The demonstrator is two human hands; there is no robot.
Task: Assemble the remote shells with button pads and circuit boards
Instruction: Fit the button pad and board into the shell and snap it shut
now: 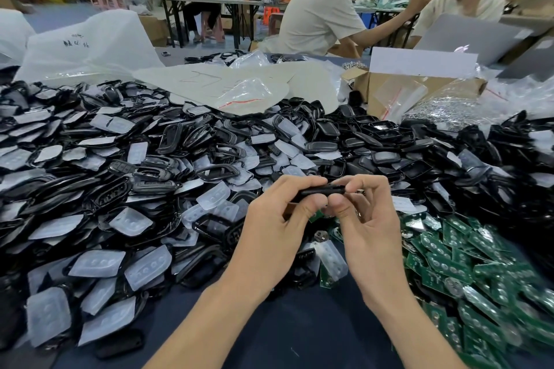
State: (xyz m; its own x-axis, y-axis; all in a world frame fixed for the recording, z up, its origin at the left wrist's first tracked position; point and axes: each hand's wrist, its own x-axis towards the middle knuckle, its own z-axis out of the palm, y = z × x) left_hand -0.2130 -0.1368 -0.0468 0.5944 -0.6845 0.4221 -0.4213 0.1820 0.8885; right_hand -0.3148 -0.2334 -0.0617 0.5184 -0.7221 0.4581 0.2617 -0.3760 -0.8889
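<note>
Two hands meet above the dark bench (299, 323), both gripping one black remote shell (322, 190) held edge-on between them. The left hand (275, 219) curls its fingers over the top of the shell with the thumb underneath. The right hand (365, 219) pinches the shell's other end between thumb and forefinger, its remaining fingers loosely bent. A sliver of green shows just under the shell, by the left thumb. To the left of the shell and behind it spreads a deep heap of black shells (180, 144) mixed with translucent button pads (99, 262). To the right of the shell, nearer the person, lies a pile of green circuit boards (449, 263). Well behind the shell, to its right, stands an open cardboard box (419, 87). Behind it to the left sits a white plastic bag (90, 45).
</note>
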